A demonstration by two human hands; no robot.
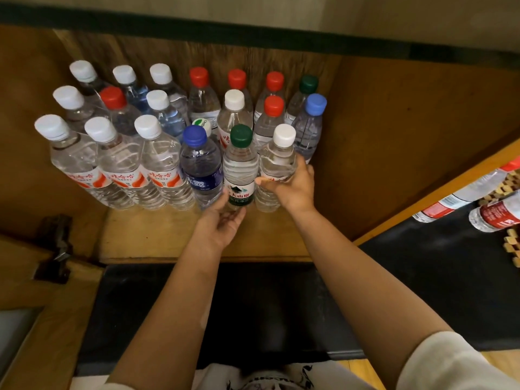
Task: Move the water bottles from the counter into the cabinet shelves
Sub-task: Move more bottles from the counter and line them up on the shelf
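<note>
1. Two bottles sit under your hands at the front of the cabinet shelf (pixel 157 235): the green-capped bottle (pixel 240 167) and, just to its right, the white-capped bottle (pixel 277 167). Both stand upright, long axes vertical, touching or nearly touching each other.
2. Your right hand (pixel 292 187) grips the white-capped bottle around its label band, thumb across the front and fingers curled round the far side. Your left hand (pixel 222 223) is at the base of the green-capped bottle, fingers loosely cupped against its lower front (whether they are truly closed on it or only touching, I cannot tell).
3. Relative to the green-capped bottle, the blue-capped bottle (pixel 199 164) stands just to the left, and beyond that a front row of three white-capped bottles with red-and-white labels. More rows stand behind, mixed red, white, green and blue caps, reaching back to the rear wall.
4. Both bottles lie straight ahead of your hands, at the front row's right end. Bare shelf shows in front of them and to their right, so I judge any settling push goes straight back.
5. The green-capped bottle is clear ribbed plastic, full, with a green-and-white label; its neighbour is clear with a red-marked label.
6. Well to the right of the green-capped bottle, red-labelled bottles (pixel 495 212) lie on their sides on the dark counter (pixel 422 277), probably next to be shelved.
</note>
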